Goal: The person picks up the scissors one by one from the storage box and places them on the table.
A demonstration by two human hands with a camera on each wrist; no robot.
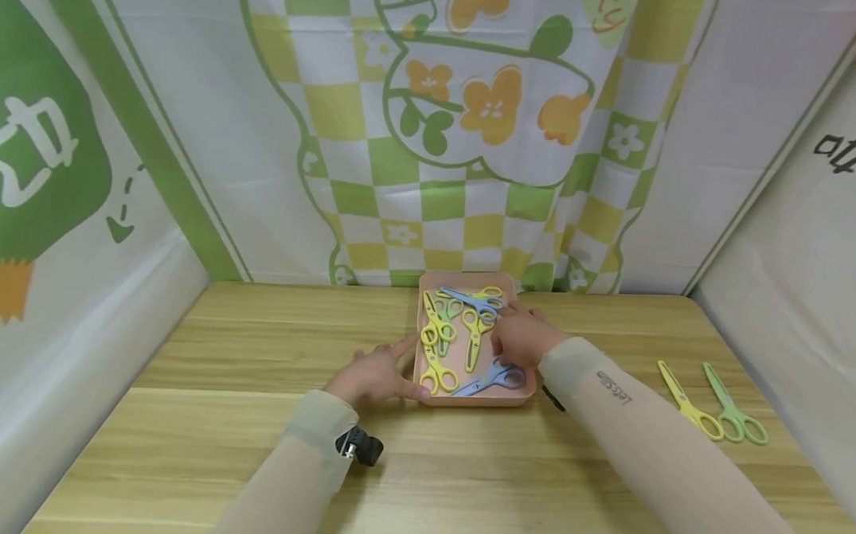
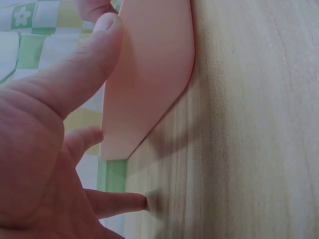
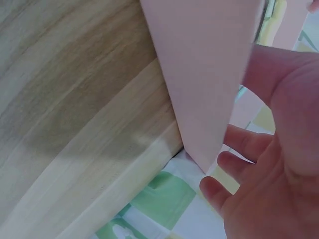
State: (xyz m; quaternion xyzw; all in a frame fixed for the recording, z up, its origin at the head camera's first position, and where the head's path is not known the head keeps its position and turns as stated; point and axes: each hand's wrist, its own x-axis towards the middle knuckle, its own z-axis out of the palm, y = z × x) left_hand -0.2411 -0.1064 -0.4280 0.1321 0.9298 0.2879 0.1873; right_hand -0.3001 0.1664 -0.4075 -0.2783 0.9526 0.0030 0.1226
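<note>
A shallow pink tray [image 1: 458, 400] stands at the back of the table with several children's scissors lying in it. Among these are blue scissors [image 1: 493, 377] at the near end, yellow scissors [image 1: 473, 350] in the middle and more blue scissors [image 1: 480, 302] at the far end. My left hand [image 1: 376, 374] is at the tray's left side with fingers spread, the thumb against the near left corner. Over the right rim reaches my right hand [image 1: 525, 335], thumb inside the tray beside the scissors. Its fingertips there are hidden, and I cannot tell whether they pinch anything.
Yellow scissors [image 1: 689, 402] and green scissors [image 1: 733, 408] lie side by side on the wooden table [image 1: 248, 450], to the right of the tray. A patterned curtain [image 1: 466, 221] hangs right behind the tray. White fabric walls flank the table on both sides.
</note>
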